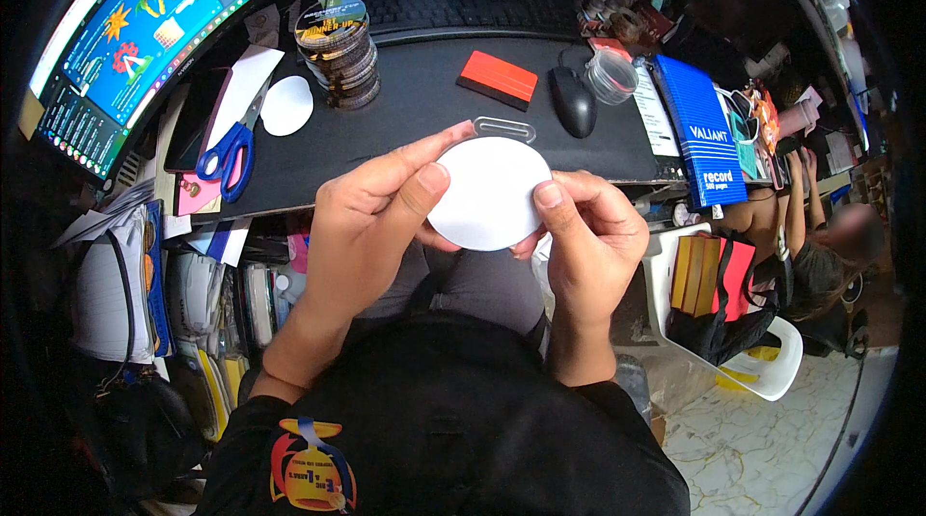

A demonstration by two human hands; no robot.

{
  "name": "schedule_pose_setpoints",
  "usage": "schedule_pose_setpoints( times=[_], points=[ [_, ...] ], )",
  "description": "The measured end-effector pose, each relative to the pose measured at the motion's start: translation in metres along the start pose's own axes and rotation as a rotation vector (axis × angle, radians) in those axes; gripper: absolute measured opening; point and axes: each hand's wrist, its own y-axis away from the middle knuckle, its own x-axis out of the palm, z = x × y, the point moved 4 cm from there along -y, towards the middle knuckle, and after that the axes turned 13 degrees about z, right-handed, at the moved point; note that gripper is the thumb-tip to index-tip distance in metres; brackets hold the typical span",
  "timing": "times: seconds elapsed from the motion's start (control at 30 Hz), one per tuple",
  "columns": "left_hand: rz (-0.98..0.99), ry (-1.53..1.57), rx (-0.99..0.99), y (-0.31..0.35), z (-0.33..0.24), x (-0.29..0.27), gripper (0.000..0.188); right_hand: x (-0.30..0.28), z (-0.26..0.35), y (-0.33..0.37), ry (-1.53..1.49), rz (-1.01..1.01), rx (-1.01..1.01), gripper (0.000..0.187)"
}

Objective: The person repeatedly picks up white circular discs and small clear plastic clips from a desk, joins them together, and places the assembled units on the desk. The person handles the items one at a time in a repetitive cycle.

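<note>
From here: left hand [362, 212] and right hand [600, 238] pinch white disc [490, 196] by its edges; uneven pressure could make it slip.

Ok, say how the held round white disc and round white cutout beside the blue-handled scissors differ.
Left hand and right hand hold the round white disc; the round white cutout lies on the black desktop. A clear slotted tab tops the disc, not the cutout. Both look white.
</note>
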Motion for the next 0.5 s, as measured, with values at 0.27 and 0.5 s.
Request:
schedule_pose_setpoints(
  times=[0.27, 0.5],
  points=[
    [0.012, 0.001, -0.005, -0.0031, 0.0006, -0.002, 0.034, 0.0004, -0.0017, -0.0032, 0.029, 0.026, -0.039, 0.013],
    [0.001, 0.039, -0.002, -0.007, 0.0028, -0.004, 0.034, -0.0001, -0.0036, -0.0056, 0.034, 0.005, 0.032, 0.015]
  ],
)
